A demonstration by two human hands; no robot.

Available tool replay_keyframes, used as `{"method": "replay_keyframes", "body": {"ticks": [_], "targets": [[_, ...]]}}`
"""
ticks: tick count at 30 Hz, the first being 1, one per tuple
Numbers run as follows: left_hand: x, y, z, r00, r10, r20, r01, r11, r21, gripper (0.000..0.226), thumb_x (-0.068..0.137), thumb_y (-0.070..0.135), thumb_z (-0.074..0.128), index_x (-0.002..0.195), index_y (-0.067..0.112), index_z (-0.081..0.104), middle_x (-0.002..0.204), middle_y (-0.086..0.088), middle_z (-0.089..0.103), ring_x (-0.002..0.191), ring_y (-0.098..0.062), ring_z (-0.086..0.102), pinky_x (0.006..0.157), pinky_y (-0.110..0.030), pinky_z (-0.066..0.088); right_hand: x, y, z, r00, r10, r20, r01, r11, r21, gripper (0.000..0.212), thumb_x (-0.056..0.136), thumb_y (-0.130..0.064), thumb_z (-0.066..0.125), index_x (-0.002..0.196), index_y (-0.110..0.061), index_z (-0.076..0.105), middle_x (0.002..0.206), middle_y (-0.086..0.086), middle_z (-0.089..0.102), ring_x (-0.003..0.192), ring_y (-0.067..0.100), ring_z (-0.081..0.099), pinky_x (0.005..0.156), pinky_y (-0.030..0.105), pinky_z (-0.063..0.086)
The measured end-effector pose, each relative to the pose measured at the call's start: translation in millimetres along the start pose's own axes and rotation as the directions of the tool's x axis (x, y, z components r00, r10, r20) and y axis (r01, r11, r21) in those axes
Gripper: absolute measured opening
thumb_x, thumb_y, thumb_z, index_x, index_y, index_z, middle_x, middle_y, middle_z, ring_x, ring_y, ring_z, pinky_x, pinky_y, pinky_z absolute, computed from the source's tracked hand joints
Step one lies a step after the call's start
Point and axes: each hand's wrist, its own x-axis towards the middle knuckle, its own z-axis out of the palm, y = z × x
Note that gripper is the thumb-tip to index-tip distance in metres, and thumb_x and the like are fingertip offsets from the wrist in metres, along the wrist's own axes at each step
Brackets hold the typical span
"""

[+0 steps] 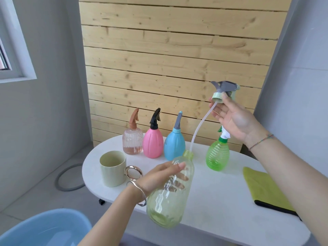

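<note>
Gripping the bottle (168, 201) round its middle, the left hand (159, 176) holds it tilted, neck up and away, with its base hanging out past the near edge of the table (221, 206). The right hand (232, 118) pinches the sprayer (227, 86) by its pale collar, raised high over the table's right half, the other fingers spread loose. From the collar the tube (199, 126) curves down to the bottle's mouth. Its tip seems to sit just inside the neck, though the clear plastic makes that hard to tell.

Along the far edge stand a ribbed bottle (132, 141), a pink bottle (153, 141) and a blue bottle (174, 144), close together in a row. A green bottle (217, 155) stands apart to their right, under the raised wrist. The mug (112, 168) stands near the left end, its ring handle just beside the left wrist. The cloth (266, 189) lies at the right end, its dark hem close to the near edge. Bare tabletop lies between the held bottle, the green bottle and the cloth. A blue basin (44, 228) sits low, off the table's left near corner.
</note>
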Motion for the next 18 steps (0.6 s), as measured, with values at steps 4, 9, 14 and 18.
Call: {"method": "replay_keyframes", "body": {"ticks": [4,9,14,18], "targets": [[-2.7,-5.8,-7.7,0.999,-0.009,-0.049,0.007,0.999,-0.036,0.064,0.066,0.062,0.064,0.113,0.019,0.061,0.099,-0.004,0.069,0.083,-0.019,0.068,0.084,-0.034,0.048,11.9,5.9,-7.5,0.999,0.032,-0.044,-0.029,0.998,0.062,0.014,0.097,-0.027,0.048,0.097,-0.019,0.061,0.092,-0.003,0.07,0.084,0.007,0.062,0.085,0.023,0.05],[-7.0,-22.6,-12.4,0.997,-0.077,-0.025,0.078,0.996,0.036,0.076,0.064,0.063,0.066,0.12,0.011,0.058,0.094,0.001,0.07,0.084,-0.017,0.068,0.079,-0.031,0.048,23.6,13.6,-9.7,0.995,0.079,-0.066,-0.073,0.993,0.09,0.014,0.094,-0.029,0.051,0.099,-0.019,0.06,0.09,-0.003,0.07,0.09,0.009,0.061,0.08,0.022,0.051],[-13.6,-27.3,-24.1,0.991,-0.04,-0.126,0.032,0.997,-0.067,0.054,0.073,0.051,0.059,0.115,0.017,0.06,0.096,0.0,0.069,0.081,-0.015,0.068,0.073,-0.024,0.05,11.4,69.8,-12.3,0.918,0.374,0.132,-0.317,0.893,-0.32,0.026,0.086,-0.03,0.057,0.102,-0.012,0.065,0.095,0.004,0.07,0.085,0.013,0.061,0.084,0.024,0.051],[-21.1,-34.3,-33.0,0.979,-0.014,-0.204,-0.007,0.995,-0.102,0.055,0.071,0.051,0.06,0.115,0.018,0.061,0.099,-0.004,0.069,0.082,-0.017,0.068,0.077,-0.028,0.049,-8.0,130.7,-14.3,0.818,0.544,0.185,-0.354,0.731,-0.584,0.032,0.092,-0.03,0.057,0.111,-0.007,0.068,0.1,0.005,0.067,0.08,0.01,0.058,0.082,0.022,0.046]]}}
